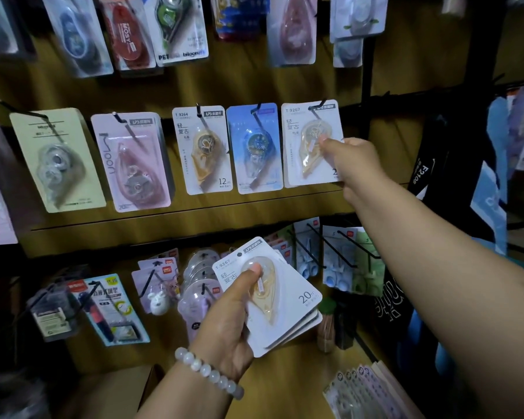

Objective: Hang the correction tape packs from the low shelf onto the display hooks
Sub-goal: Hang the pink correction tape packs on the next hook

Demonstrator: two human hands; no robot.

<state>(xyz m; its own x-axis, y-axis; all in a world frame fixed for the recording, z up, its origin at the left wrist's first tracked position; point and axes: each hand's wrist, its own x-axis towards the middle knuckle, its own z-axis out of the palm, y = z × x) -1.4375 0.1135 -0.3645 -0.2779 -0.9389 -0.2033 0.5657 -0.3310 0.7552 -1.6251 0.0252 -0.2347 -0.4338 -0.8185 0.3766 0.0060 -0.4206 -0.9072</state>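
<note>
My right hand point(350, 160) pinched the T-9267 pack point(310, 143) at its 4 o'clock edge, already on its hook point(321, 104), at 2 o'clock in view. My left hand point(233, 322) gripped a small stack of packs point(285, 309) at 6 o'clock, thumb on the top blister. They looked light, with stiff card and slick plastic; probably best held by the card edges, hole kept free.

A red-and-black pen pack point(108, 309) hung at lower left; a white rabbit-shaped item point(158, 302) hung beside it; a beaded bracelet point(209, 371) circled a wrist; blue-and-green packs point(339, 261) hung at lower right.
</note>
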